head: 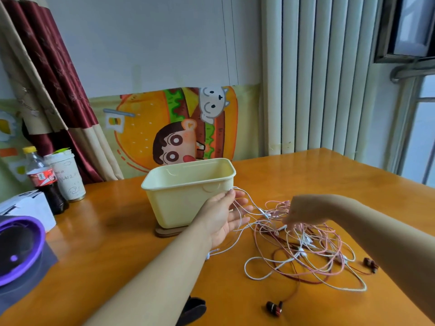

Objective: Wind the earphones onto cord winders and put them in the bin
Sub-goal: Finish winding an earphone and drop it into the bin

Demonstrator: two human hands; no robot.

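Observation:
A cream plastic bin (179, 203) stands on the orange wooden table (117, 267). Right of it lies a tangle of white, pink and dark red earphone cords (313, 257). My left hand (223, 217) is raised beside the bin's right wall with its fingers spread. A white cord (249, 201) runs from my thumb tip across the fingers and down to the tangle. My right hand (303, 214) reaches down into the top of the tangle, where its blurred fingertips touch the cords. Red earbuds lie at the front (274, 308) and at the right (370, 264).
A brown flat piece (166, 232) shows under the bin. At the left stand a cola bottle (43, 182), a paper cup (68, 177), a white box (26, 205) and a purple-rimmed round object (21, 245). A black object (194, 310) lies at the front edge.

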